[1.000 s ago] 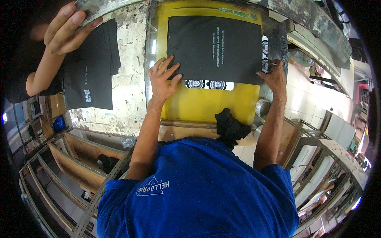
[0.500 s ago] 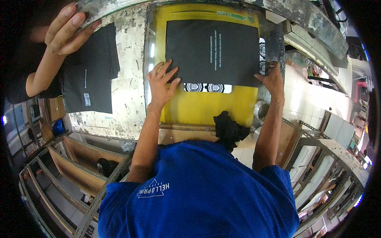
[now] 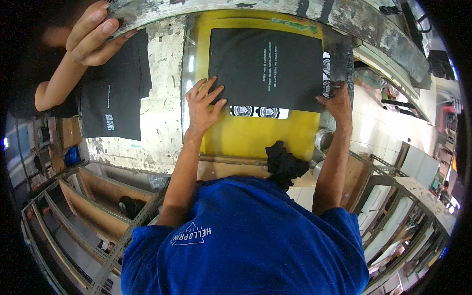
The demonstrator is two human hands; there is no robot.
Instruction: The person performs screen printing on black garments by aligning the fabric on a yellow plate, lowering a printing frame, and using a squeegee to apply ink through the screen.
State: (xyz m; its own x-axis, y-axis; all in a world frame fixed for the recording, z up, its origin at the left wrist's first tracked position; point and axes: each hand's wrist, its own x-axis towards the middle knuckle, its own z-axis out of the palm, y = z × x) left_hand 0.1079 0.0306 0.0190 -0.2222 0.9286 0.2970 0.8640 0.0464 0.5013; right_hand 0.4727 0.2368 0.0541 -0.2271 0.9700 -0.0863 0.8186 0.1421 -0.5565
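Note:
A black fabric panel (image 3: pixel 241 64) with small pale lettering lies flat on a yellow board (image 3: pixel 260 135). My left hand (image 3: pixel 202 105) rests at its left edge, fingers spread, with the fingertips and thumb touching the cloth. At the lower right corner of the panel, my right hand (image 3: pixel 337 101) has its thumb reaching to the cloth's edge and its bent fingers apart from the thumb. White strips with round black emblems stick out from under the panel, one bottom strip (image 3: pixel 259 112) along the near edge and one side strip (image 3: pixel 326 73) by my right hand.
Another person's hand (image 3: pixel 96 37) grips a worn, paint-stained beam (image 3: pixel 206 9) across the far side. More black panels (image 3: pixel 110 98) lie on the spattered white table (image 3: pixel 162 98) at left. A crumpled black cloth (image 3: pixel 285 162) hangs at the near edge, and a can (image 3: pixel 323 139) stands at right.
The view has shifted slightly, so the panel and both hands appear a little lower and further right. My hands keep their places at the panel's edges.

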